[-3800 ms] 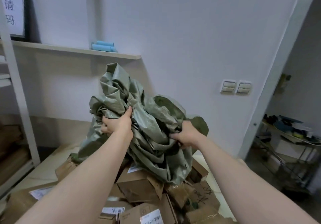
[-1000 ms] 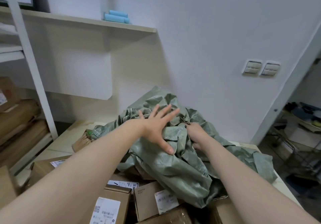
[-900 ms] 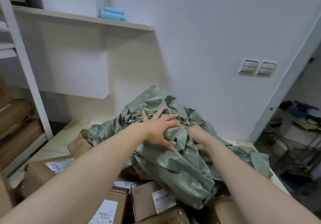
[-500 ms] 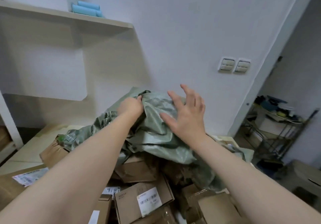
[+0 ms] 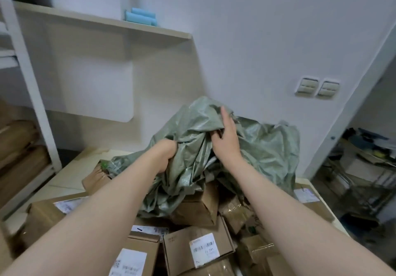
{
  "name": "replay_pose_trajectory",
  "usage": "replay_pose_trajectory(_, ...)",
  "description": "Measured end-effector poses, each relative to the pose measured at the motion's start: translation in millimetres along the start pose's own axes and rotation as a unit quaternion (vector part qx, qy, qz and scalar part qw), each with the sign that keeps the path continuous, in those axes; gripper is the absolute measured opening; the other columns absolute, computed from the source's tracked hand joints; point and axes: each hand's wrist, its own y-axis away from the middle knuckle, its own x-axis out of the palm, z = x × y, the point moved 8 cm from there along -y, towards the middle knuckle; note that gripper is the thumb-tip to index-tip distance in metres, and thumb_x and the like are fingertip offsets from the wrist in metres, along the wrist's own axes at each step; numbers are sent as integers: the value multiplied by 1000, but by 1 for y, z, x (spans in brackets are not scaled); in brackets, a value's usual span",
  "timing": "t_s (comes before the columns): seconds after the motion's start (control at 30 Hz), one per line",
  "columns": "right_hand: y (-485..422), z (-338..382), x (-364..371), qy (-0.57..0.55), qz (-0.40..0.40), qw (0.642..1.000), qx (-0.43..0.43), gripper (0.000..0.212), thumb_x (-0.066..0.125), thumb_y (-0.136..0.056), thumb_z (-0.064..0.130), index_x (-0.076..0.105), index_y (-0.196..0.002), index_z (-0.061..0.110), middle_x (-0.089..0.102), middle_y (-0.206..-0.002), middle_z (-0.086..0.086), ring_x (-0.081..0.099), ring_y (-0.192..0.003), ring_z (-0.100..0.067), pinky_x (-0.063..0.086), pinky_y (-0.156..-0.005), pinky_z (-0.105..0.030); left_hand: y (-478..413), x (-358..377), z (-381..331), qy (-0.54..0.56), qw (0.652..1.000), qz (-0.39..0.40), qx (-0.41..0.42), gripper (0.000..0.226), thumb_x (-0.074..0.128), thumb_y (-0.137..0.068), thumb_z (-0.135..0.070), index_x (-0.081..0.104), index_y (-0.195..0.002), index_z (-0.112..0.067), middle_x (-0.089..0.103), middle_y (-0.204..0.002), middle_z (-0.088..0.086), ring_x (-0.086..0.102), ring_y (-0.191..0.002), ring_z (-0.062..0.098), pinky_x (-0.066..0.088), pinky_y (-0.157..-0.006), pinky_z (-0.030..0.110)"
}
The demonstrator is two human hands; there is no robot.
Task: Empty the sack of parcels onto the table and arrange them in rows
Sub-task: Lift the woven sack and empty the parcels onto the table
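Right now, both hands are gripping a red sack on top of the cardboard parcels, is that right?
No. The head view shows the sack is green, not red. The left hand and right hand do grip it on top of the cardboard parcels.

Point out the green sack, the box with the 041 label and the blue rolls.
green sack [image 5: 267, 147]: head view, crumpled right side.
box with the 041 label [image 5: 176, 252]: head view, bare cardboard beside label.
blue rolls [image 5: 140, 17]: head view, front roll.
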Motion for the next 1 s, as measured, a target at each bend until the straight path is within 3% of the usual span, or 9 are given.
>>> replay_pose_trajectory(0.17, -1, 4, 43, 20, 77, 996, 30, 33, 41, -104, 25, 56, -133, 17, 63, -125, -4, 56, -113, -18, 44, -89, -28, -18, -44, 17, 19, 994, -106, -6, 53, 60, -86, -46, 49, -124, -12, 53, -126, 3, 57, -100, 27, 46, -90, 35)
replay_pose_trajectory(0.27, -7, -10, 44, 12, 33, 995, 88, 29, 40, -104, 31, 54, -120, 11, 63, -110, -9, 59, -105, -31, 45, -83, -36, 9, -72, -13, -42, 961, -210, 173, 74, 59, -89, -54, 22, -146, -24, 17, -149, 7, 34, -132, 37, 32, -107, 44)
replay_pose_trajectory(0.37, -13, -11, 37, 21, -1, 996, 90, 32, 42, -103, 31, 50, -122, 7, 57, -105, -6, 56, -100, -26, 38, -77, -32, 57, -46, -57, -247, 874, -110, 403, 107, 61, -72, -73, -7, -150, -46, -22, -157, -12, -10, -148, 29, 14, -112, 61)
replay_pose_trajectory(0.5, -9, -12, 60, -22, 145, 982, 119, 35, 43, -103, 22, 51, -133, 6, 61, -123, -16, 57, -117, -35, 46, -94, -41, 64, 7, -53, -487, 742, -18, 461, 128, 70, -54, -79, -21, -142, -56, -29, -155, -20, -25, -146, 26, 11, -103, 77)
replay_pose_trajectory(0.67, -3, -1, 57, 247, 207, 946, 9, 38, 44, -101, 25, 52, -133, 7, 59, -129, -14, 55, -121, -32, 44, -97, -35, 21, 15, -30, -551, 751, -41, 361, 89, 65, -76, -67, 17, -147, -46, 46, -146, -2, 46, -130, 26, 47, -96, 46)
replay_pose_trajectory(0.8, -4, 32, -1, 306, -52, 939, -151, 36, 49, -97, 36, 58, -128, 21, 55, -132, -3, 46, -127, -25, 39, -106, -38, 9, 5, -35, -525, 772, -93, 346, 51, 54, -93, -50, 44, -141, -38, 63, -128, 3, 58, -116, 28, 47, -84, 35)
replay_pose_trajectory(0.87, -14, 11, -29, 320, -104, 941, -36, 48, 46, -96, 50, 45, -141, 34, 31, -153, -5, 27, -140, -33, 28, -113, -52, 9, 0, -34, -477, 799, -69, 361, 43, 55, -94, -44, 51, -137, -36, 66, -124, 2, 59, -113, 26, 45, -81, 33)
replay_pose_trajectory(0.93, -17, -19, -21, 174, 13, 981, 89, 60, 36, -97, 61, 24, -152, 40, 9, -164, -2, 9, -150, -32, 15, -118, -54, 14, -5, -30, -408, 831, -24, 377, 33, 59, -94, -37, 61, -127, -34, 67, -121, -4, 60, -112, 22, 44, -83, 30)
replay_pose_trajectory(1.0, -14, -21, 7, 33, 114, 988, 97, 65, 24, -98, 64, 25, -155, 32, 20, -163, 0, 16, -151, -23, 14, -120, -42, 17, -10, -27, -330, 861, 20, 388, 24, 64, -92, -30, 67, -116, -32, 67, -117, -9, 60, -111, 17, 46, -91, 32)
